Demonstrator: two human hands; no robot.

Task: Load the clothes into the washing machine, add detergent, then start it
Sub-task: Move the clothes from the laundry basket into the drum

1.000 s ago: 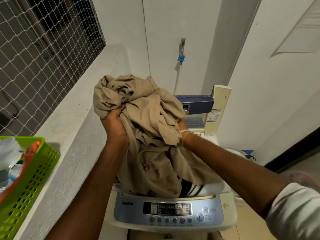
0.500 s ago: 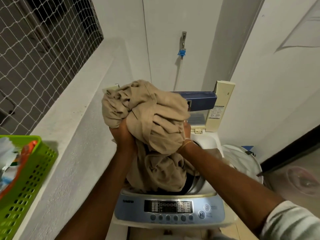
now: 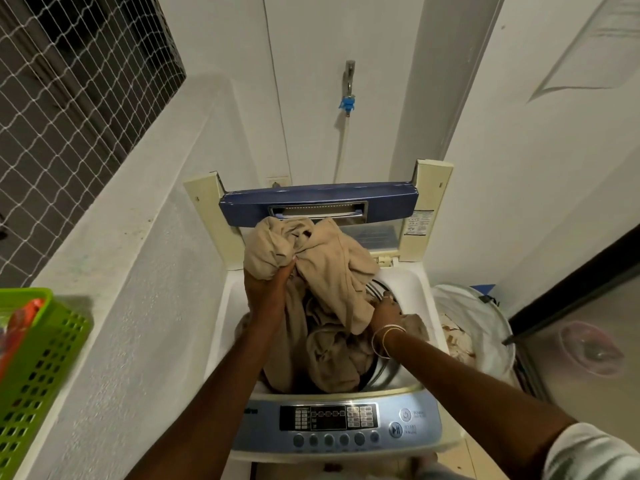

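The task is at its first step: a beige garment [image 3: 322, 271] is partly loaded, its lower folds already sunk inside the drum of the top-loading washing machine [image 3: 415, 289] while its upper bunch stands above the opening. The left hand [image 3: 268, 289] has its fingers closed around that upper bunch, over the drum's back-left part; the right hand [image 3: 386, 315], wearing thin bangles, is lower at the drum's right side, its fingers tucked into the cloth so that their hold cannot be told for certain. The machine's lid [image 3: 318, 206] stands folded upright at the back, out of the way. Left to do, by my judgement: push the rest of the cloth down, fetch what lies in the white laundry bag [image 3: 478, 327] just right of the machine, add detergent, shut the lid and press the start button [image 3: 396, 429] on the front control panel [image 3: 329, 419]. No detergent container is clearly seen; a green basket [image 3: 38, 368] sits on the ledge left of the machine, its contents blurred. A tap with a blue fitting [image 3: 347, 103] hangs on the wall behind the machine.
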